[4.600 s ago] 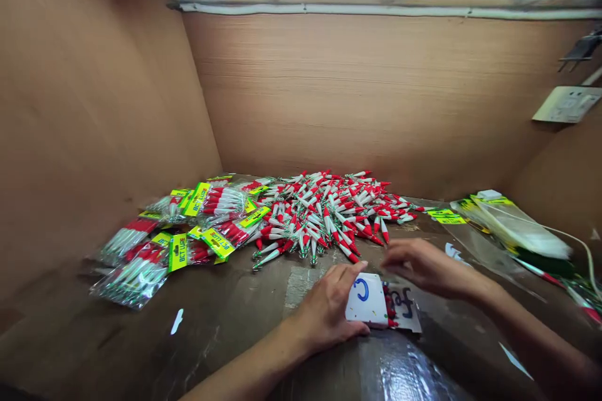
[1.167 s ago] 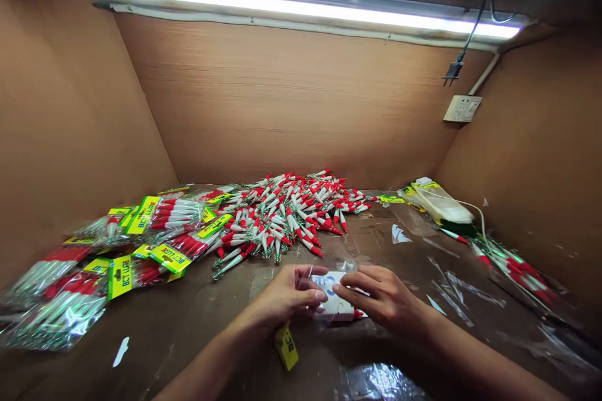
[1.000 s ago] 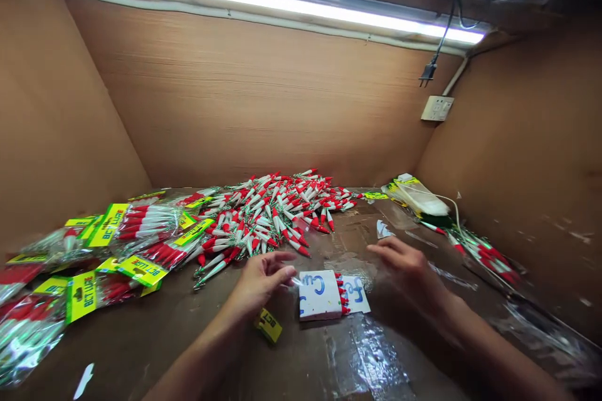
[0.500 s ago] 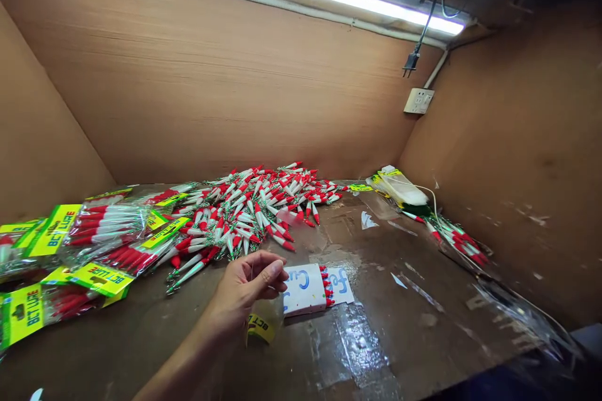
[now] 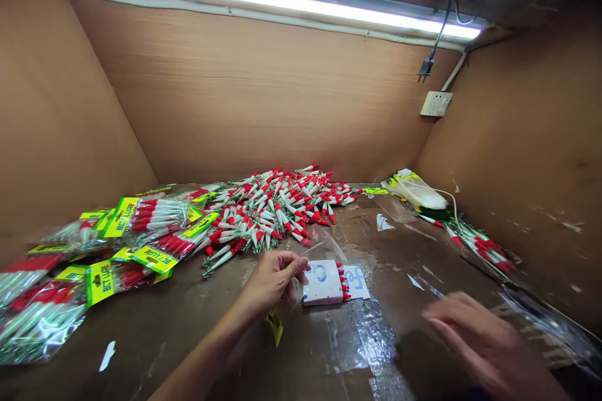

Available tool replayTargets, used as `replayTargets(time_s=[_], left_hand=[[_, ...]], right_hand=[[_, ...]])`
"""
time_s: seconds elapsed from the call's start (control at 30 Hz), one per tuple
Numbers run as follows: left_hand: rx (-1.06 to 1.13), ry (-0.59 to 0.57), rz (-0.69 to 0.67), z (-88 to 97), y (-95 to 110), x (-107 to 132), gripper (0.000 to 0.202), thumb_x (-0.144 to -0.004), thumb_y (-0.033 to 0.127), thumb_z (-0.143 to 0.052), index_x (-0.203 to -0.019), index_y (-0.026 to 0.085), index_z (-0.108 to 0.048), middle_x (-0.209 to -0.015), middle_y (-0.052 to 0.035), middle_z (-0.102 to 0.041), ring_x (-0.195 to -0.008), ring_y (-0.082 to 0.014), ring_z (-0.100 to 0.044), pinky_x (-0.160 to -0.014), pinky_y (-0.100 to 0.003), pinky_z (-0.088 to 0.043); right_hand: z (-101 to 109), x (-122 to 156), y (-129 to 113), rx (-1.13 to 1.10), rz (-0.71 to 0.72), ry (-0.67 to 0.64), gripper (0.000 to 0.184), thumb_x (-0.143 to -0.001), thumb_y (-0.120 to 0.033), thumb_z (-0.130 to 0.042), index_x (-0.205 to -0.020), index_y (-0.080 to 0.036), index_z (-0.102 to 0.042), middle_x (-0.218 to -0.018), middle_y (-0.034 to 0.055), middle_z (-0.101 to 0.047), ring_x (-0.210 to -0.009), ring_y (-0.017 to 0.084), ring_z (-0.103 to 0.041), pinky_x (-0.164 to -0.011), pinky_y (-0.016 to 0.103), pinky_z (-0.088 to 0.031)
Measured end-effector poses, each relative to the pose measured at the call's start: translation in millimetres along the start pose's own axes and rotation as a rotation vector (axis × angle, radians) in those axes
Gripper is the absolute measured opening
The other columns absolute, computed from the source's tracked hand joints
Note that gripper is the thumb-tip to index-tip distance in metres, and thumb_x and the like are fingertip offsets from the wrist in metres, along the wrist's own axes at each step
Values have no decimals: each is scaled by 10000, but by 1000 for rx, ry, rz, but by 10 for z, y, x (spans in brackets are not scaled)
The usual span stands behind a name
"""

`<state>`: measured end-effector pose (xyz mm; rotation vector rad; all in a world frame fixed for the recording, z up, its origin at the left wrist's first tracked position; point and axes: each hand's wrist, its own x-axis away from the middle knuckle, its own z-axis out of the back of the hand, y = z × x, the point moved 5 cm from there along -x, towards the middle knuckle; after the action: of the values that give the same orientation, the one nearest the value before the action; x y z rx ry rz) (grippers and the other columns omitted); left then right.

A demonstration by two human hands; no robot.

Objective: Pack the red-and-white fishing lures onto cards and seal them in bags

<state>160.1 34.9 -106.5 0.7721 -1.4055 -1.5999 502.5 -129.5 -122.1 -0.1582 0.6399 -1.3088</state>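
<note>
My left hand is closed in a pinch on a clear plastic bag, whose yellow label hangs below the fingers. Just right of that hand lies a white box with blue lettering; several red lure tips stick out of its right side. Under them, a white card with blue writing shows. My right hand is smeared by motion over the right front of the table, apart from the box; what its fingers do is unclear.
A heap of red-and-white lures lies at the back. Filled packets with yellow headers cover the left side. At the back right are a stack of clear bags and more lures. A plug hangs above.
My right hand has come into view at the right. The camera has turned left, showing more packets. My left hand keeps its pinch on the bag, and the label hangs at a different tilt.
</note>
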Motion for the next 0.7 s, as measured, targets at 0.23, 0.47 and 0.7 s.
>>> replayTargets(time_s=[0.23,0.47,0.7], left_hand=[[-88,45,22,107,-44,-46,637,-720,742,-677,-762,107,-703,-650,-49,-685,-425,-103,-531,-421,-198,-341],[-127,-21,58,165,-113,-39,615,-741,742,-656,-641,135,-635,-548,-6,-613,-384,-95,-502,-399,-199,-340],[-107,-78,111,307,-104,-57,711,-709,826,-614,-747,117,-652,-696,-62,-698,-391,-81,-521,-391,-182,-335]], right_hand=[[-724,-1417,-998,-461,2,-158,579,-903,-510,-641,-1385,-196,-576,-1269,137,-681,-1077,282,-659,-914,428,-534],[-1076,-1786,-1008,-1061,-333,-494,470,-804,-610,-730,-910,-157,-658,-833,83,-771,-650,163,-689,-545,218,-406],[-1124,-1688,-851,-1046,-216,-462,689,-956,-671,-456,-1463,-207,-416,-1259,163,-694,-1153,290,-654,-971,463,-478]])
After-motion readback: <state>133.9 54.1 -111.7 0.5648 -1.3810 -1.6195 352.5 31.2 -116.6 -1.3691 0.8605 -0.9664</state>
